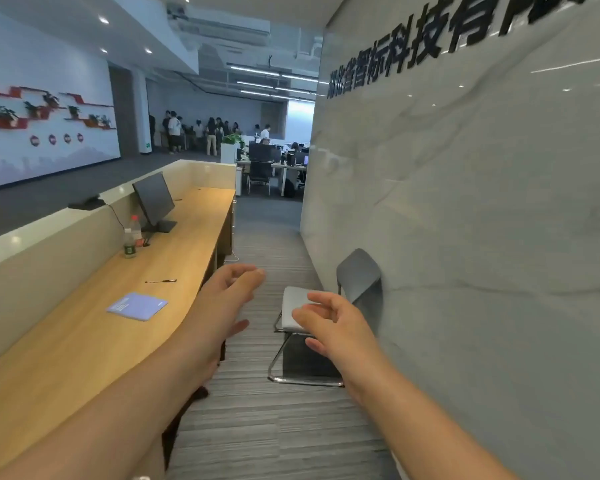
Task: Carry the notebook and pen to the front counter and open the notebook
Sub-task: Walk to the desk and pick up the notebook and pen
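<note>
A long wooden tabletop (84, 341) carries a closed pale-blue notebook (137, 305), a pen (160, 281) just beyond it, two plastic bottles (132, 235) near the back wall, and a dark monitor (154, 201) further along

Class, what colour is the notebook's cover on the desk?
Pale lavender-blue; the notebook shows only in the head view.

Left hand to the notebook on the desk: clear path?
Probably yes. The left hand is empty and open beside the desk; the notebook lies flat with nothing between them.

2 hands (236, 296), 1 notebook (137, 305), 1 pen (161, 281), 2 bottles (129, 242), 1 monitor (154, 199), 1 chair (326, 306)
</note>
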### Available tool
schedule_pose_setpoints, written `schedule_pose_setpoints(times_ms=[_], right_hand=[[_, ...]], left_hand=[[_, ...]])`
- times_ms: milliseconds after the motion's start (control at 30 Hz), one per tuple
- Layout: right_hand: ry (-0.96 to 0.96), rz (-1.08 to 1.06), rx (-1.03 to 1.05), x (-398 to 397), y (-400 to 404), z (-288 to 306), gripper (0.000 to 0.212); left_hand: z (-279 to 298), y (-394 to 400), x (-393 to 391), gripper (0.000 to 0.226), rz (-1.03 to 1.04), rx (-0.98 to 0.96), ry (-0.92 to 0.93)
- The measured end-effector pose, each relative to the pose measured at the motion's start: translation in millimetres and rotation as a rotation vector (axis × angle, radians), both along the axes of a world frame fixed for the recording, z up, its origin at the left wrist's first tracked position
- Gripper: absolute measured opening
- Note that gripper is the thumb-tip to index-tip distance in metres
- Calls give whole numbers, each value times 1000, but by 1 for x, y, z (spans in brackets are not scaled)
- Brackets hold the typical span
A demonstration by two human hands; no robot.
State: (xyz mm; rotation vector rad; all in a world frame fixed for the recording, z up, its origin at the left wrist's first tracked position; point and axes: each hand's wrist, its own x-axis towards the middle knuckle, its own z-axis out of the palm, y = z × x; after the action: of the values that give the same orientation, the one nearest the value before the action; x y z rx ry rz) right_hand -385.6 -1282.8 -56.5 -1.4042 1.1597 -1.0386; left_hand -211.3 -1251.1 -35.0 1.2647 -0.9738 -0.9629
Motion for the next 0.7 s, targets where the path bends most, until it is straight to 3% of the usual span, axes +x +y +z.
schedule_pose_setpoints(times_ms=[200, 700], right_hand=[[-16, 20, -22, 35, -136, 17, 50], [-40, 201, -13, 85, -451, -9, 51]], left_hand=[[17, -134, 34, 32, 37, -5, -54], [-3, -419, 69, 14, 183, 63, -32]])
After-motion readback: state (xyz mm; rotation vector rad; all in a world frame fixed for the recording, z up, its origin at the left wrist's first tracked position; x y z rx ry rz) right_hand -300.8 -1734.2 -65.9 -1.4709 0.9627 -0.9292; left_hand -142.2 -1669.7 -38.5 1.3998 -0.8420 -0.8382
